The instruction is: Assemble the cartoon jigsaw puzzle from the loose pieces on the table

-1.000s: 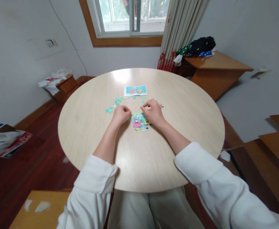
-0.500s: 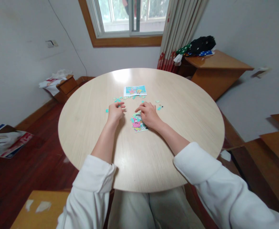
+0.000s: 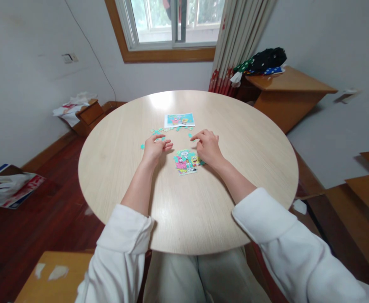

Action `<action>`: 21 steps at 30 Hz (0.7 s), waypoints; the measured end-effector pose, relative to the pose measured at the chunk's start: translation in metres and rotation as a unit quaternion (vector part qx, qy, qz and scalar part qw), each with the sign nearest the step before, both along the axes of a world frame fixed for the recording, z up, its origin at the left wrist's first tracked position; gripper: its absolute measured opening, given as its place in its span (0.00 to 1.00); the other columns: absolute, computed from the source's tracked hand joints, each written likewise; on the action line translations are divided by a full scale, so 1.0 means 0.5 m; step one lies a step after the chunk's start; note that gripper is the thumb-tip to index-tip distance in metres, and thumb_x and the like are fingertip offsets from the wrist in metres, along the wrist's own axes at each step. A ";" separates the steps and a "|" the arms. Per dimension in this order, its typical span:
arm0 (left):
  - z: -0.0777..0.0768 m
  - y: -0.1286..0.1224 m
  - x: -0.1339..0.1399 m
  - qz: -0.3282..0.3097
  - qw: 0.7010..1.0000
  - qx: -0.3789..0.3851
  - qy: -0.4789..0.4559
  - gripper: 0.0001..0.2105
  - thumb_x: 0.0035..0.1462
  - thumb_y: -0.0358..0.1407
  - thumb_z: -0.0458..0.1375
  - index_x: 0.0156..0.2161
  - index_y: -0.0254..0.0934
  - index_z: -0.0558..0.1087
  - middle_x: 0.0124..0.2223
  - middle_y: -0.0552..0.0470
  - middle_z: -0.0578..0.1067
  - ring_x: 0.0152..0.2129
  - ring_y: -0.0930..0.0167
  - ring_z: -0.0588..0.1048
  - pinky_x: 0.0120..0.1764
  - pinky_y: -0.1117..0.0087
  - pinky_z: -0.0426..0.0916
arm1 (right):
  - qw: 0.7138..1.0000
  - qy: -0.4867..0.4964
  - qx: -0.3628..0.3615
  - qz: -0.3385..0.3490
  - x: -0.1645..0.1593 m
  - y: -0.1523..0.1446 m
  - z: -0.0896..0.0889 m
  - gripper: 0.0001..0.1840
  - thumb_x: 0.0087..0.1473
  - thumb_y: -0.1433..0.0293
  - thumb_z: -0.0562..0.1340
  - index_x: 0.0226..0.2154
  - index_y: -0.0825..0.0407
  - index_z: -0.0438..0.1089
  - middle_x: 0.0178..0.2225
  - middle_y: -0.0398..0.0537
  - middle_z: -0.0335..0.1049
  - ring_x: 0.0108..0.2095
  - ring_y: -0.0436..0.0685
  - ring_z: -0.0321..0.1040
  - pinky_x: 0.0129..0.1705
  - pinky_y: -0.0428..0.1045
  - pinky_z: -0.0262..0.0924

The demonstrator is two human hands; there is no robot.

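A partly assembled jigsaw puzzle [image 3: 184, 163] with pink, yellow and white cartoon figures lies flat on the round table [image 3: 121, 181]. To its upper left, my left hand [image 3: 154, 150] hovers with fingers apart, palm turned inward and nothing in it. My right hand [image 3: 208, 148] is at the puzzle's upper right, index finger stretched toward a loose teal puzzle piece [image 3: 189, 135]; whether the fingertip touches the table is unclear. Several loose pieces [image 3: 156, 132] lie beyond my left hand, partly hidden by it, and one teal piece [image 3: 142, 146] sits left of it.
Behind the loose pieces lies a printed cartoon picture [image 3: 180, 120]. A wooden desk [image 3: 288, 80] piled with cloth stands at the back right. On the floor at the left is a plastic bag [image 3: 3, 187], and a cardboard box [image 3: 54, 277] is near the front left.
My right hand has lifted off the puzzle and moved up and right, its index finger now extended, uncovering the yellow figure. My left hand's fingers have spread slightly toward the right.
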State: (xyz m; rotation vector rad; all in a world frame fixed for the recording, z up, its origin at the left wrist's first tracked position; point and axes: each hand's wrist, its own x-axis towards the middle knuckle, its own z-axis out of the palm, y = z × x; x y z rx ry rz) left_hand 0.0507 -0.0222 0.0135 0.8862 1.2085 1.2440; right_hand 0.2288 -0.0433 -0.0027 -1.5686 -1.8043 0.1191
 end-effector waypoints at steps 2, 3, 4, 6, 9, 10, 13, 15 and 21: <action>0.004 -0.002 -0.001 -0.010 1.000 -0.017 -0.014 0.14 0.50 0.16 0.49 0.39 0.32 0.67 0.27 0.51 0.74 0.24 0.75 0.76 0.42 0.66 0.73 | 1.000 0.001 -0.006 -0.012 0.005 0.001 0.001 0.19 0.48 0.82 0.51 0.32 0.51 0.73 0.39 0.53 0.68 0.46 0.62 0.60 0.46 0.57 0.47; 0.006 -0.002 -0.001 -0.017 0.999 -0.025 -0.019 0.15 0.49 0.16 0.49 0.40 0.31 0.67 0.27 0.51 0.74 0.25 0.74 0.77 0.42 0.66 0.73 | 1.000 0.000 -0.008 -0.015 0.007 0.001 0.001 0.18 0.48 0.82 0.51 0.33 0.51 0.73 0.40 0.53 0.68 0.46 0.62 0.60 0.46 0.57 0.47; 0.007 -0.003 -0.003 -0.025 0.999 -0.032 -0.024 0.15 0.49 0.16 0.50 0.41 0.30 0.68 0.28 0.50 0.74 0.26 0.74 0.77 0.43 0.66 0.73 | 1.000 -0.001 -0.009 -0.015 0.007 0.001 0.001 0.18 0.48 0.82 0.50 0.33 0.51 0.72 0.40 0.53 0.68 0.46 0.62 0.60 0.46 0.57 0.47; 0.011 -0.004 -0.006 -0.043 0.998 -0.039 -0.033 0.16 0.48 0.16 0.51 0.42 0.29 0.68 0.29 0.48 0.75 0.27 0.73 0.78 0.43 0.66 0.73 | 1.000 -0.001 -0.007 -0.016 0.008 0.001 0.000 0.18 0.49 0.82 0.50 0.33 0.51 0.72 0.39 0.53 0.67 0.46 0.63 0.60 0.46 0.57 0.47; 0.015 -0.006 -0.010 -0.066 0.996 -0.048 -0.042 0.18 0.48 0.16 0.51 0.45 0.29 0.69 0.30 0.47 0.75 0.29 0.73 0.78 0.45 0.66 0.73 | 1.000 0.003 0.002 -0.014 0.008 0.002 -0.003 0.18 0.49 0.81 0.50 0.32 0.50 0.72 0.39 0.53 0.67 0.45 0.63 0.59 0.46 0.58 0.47; 0.016 -0.007 -0.011 -0.071 0.995 -0.051 -0.045 0.19 0.49 0.16 0.50 0.46 0.29 0.69 0.30 0.47 0.76 0.29 0.73 0.78 0.45 0.66 0.73 | 1.000 0.003 0.004 -0.013 0.008 0.002 -0.004 0.18 0.49 0.81 0.50 0.32 0.50 0.72 0.39 0.53 0.67 0.45 0.63 0.59 0.45 0.58 0.47; 0.017 -0.008 -0.012 -0.076 0.994 -0.058 -0.045 0.19 0.50 0.16 0.48 0.47 0.28 0.68 0.29 0.47 0.75 0.28 0.73 0.78 0.45 0.66 0.73 | 1.000 0.000 0.003 -0.012 0.008 0.004 -0.006 0.19 0.49 0.81 0.49 0.33 0.49 0.72 0.40 0.53 0.66 0.45 0.63 0.59 0.45 0.58 0.47; 0.017 -0.007 -0.012 -0.080 0.994 -0.058 -0.044 0.19 0.51 0.16 0.47 0.47 0.28 0.67 0.29 0.47 0.75 0.27 0.73 0.78 0.44 0.66 0.73 | 1.000 -0.001 0.001 -0.012 0.009 0.005 -0.007 0.19 0.49 0.81 0.49 0.33 0.49 0.72 0.40 0.53 0.66 0.45 0.63 0.59 0.45 0.58 0.48; 0.011 -0.003 -0.014 -0.086 0.994 -0.051 -0.040 0.13 0.53 0.18 0.48 0.42 0.30 0.68 0.31 0.45 0.76 0.27 0.73 0.78 0.42 0.67 0.73 | 1.000 0.006 0.003 -0.017 0.009 0.007 -0.009 0.18 0.49 0.82 0.50 0.33 0.50 0.72 0.40 0.53 0.68 0.46 0.63 0.60 0.46 0.58 0.48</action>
